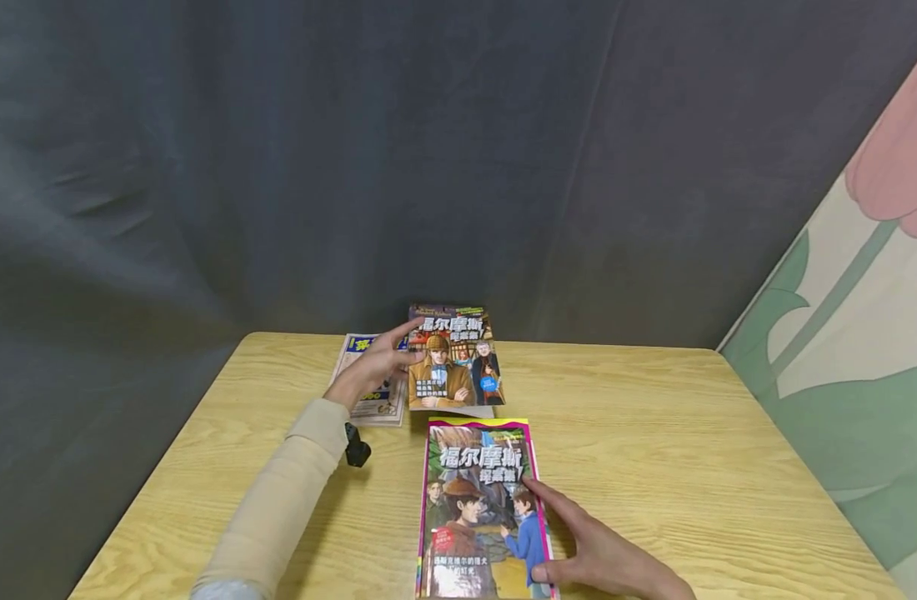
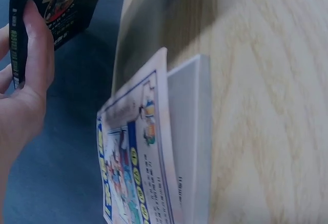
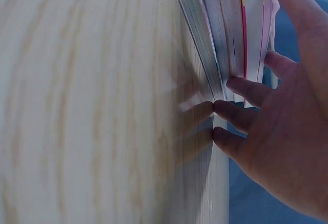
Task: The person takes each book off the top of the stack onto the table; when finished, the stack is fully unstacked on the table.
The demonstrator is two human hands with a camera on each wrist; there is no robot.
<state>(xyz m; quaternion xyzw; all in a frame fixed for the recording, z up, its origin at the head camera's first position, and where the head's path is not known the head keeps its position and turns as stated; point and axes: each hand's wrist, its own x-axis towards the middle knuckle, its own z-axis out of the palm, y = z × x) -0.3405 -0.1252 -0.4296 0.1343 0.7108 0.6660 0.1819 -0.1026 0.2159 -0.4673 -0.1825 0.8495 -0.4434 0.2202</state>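
Note:
My left hand (image 1: 379, 362) grips a paperback (image 1: 458, 367) by its left edge, near the back of the table. Its cover has a person in a brown coat and cap; in the left wrist view the thumb and fingers hold the dark paperback at its spine. My right hand (image 1: 608, 554) lies along the right side of a stack of books (image 1: 477, 517) at the front. In the right wrist view its fingertips (image 3: 220, 107) touch the page edges of the stacked books (image 3: 230, 34). The top book shows a person in a red-brown cap and one in blue.
A pale book with a comic-style cover (image 1: 368, 410) lies behind the left hand, overlapping a white-edged book (image 2: 192, 101) in the left wrist view. A small black object (image 1: 357, 447) is beside the left wrist. A dark curtain (image 1: 458, 167) hangs behind the wooden table (image 1: 653, 433).

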